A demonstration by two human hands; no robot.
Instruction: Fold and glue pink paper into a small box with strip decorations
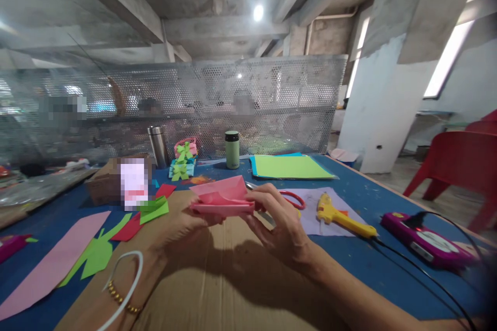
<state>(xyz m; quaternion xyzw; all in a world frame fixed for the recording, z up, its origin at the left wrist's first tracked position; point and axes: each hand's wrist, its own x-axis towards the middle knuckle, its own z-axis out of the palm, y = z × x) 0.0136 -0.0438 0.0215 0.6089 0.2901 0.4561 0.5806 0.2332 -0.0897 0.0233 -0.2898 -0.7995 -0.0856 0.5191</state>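
Observation:
Between my two hands I hold a folded pink paper box (pixel 223 207), raised above a brown cardboard sheet (pixel 233 279). My left hand (pixel 190 225) grips its left end from below, with part of the fingers hidden behind the paper. At the right end, the fingers and thumb of my right hand (pixel 277 222) close on the edge. Just beyond the right hand lie scissors with red handles (pixel 293 199), partly covered by that hand. A yellow glue gun (pixel 344 220) rests on a pale lilac paper sheet (pixel 310 196) to the right.
Green paper cutouts (pixel 99 253) and a long pink strip (pixel 58 264) lie left. A purple power strip (pixel 425 240) with cables sits right. Farther back stand a green tumbler (pixel 232 151), a steel flask (pixel 158 147), paper gift shapes (pixel 182 165), green sheets (pixel 291 166) and a perforated metal screen (pixel 272 103).

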